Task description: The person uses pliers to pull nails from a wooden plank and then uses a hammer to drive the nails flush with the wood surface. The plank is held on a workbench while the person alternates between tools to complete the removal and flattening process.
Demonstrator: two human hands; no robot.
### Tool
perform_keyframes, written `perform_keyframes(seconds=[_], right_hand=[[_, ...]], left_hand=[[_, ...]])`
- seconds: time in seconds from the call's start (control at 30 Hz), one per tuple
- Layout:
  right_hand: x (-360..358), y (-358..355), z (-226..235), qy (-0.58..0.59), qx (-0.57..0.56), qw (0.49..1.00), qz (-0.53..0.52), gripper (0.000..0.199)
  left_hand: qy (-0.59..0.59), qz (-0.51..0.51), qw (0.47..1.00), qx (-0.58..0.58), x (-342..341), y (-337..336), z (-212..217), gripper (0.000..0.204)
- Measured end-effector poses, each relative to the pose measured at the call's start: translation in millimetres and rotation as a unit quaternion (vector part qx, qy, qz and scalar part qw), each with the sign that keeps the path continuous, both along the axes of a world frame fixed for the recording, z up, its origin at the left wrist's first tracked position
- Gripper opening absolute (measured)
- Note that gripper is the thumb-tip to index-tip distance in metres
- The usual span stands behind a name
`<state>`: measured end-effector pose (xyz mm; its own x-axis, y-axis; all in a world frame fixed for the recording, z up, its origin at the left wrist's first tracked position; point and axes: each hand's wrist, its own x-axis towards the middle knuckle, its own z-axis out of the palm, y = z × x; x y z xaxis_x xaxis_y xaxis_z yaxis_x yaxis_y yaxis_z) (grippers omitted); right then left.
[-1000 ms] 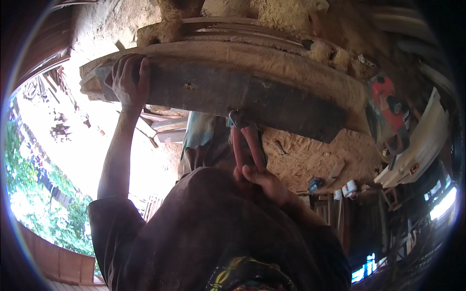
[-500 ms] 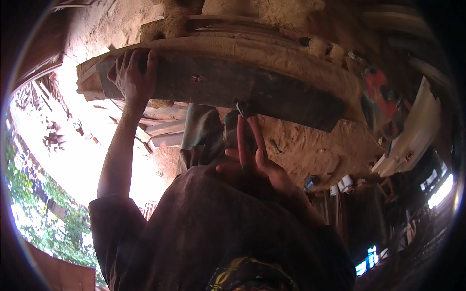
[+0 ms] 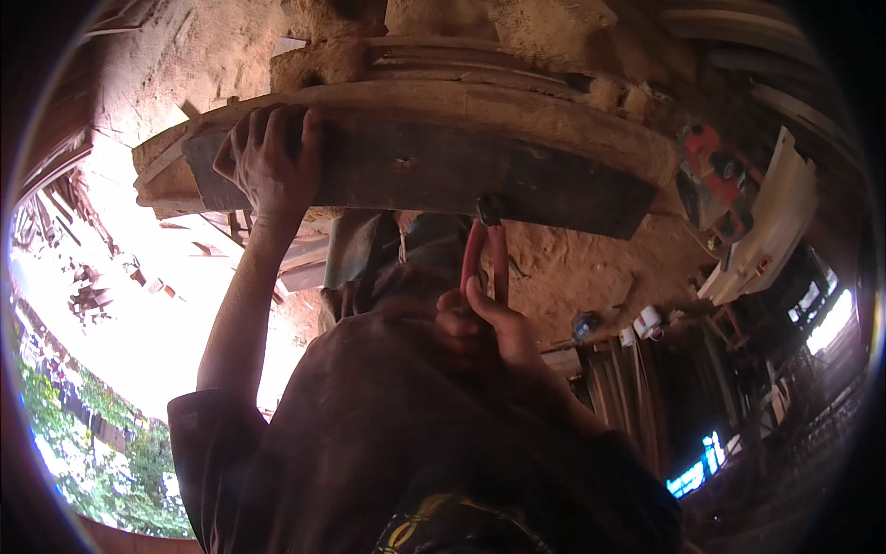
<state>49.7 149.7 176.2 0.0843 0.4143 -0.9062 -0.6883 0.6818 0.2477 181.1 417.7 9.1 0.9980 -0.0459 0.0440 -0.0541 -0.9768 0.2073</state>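
Right hand has curled around red-handled pincers

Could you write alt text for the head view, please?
The right hand grips red-handled pincers at the near edge of a dark board, while the left hand rests on its left end. A red tool lies to the right.

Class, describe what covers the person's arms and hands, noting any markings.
The left hand and right hand are bare, without gloves. Forearms emerge uncovered from loose dark sleeves. The dark shirt shows a yellow looping design low down.
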Motion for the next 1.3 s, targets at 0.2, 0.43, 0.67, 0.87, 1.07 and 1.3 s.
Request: perform_keyframes(seconds=[0.2, 0.43, 0.67, 0.87, 1.07, 1.3], right_hand=[[7, 35, -1, 0.057, -0.047, 0.997, -0.032, 0.036], [-3, 83, -26, -0.003, -0.157, 0.982, -0.106, 0.038], [-30, 100, -46, -0.034, -0.162, 0.981, -0.101, 0.042], [-91, 60, -31, -0.143, -0.368, 0.903, 0.17, 0.049], [-110, 50, -20, -0.151, -0.365, 0.901, 0.179, 0.05], [-87, 62, -22, -0.24, -0.377, 0.886, 0.124, 0.058]], left_hand=[[0.018, -0.01, 1.0, -0.012, 2, -4, 2, 0.031], [0.043, -0.017, 0.997, -0.054, -1, -3, 5, 0.031], [0.022, -0.022, 0.997, -0.077, -1, 0, 3, 0.033], [0.007, -0.034, 0.997, -0.073, 2, 0, 4, 0.034], [-0.027, -0.033, 0.996, -0.073, 2, 2, -4, 0.036], [-0.037, -0.039, 0.996, -0.066, 3, 2, -9, 0.038]])
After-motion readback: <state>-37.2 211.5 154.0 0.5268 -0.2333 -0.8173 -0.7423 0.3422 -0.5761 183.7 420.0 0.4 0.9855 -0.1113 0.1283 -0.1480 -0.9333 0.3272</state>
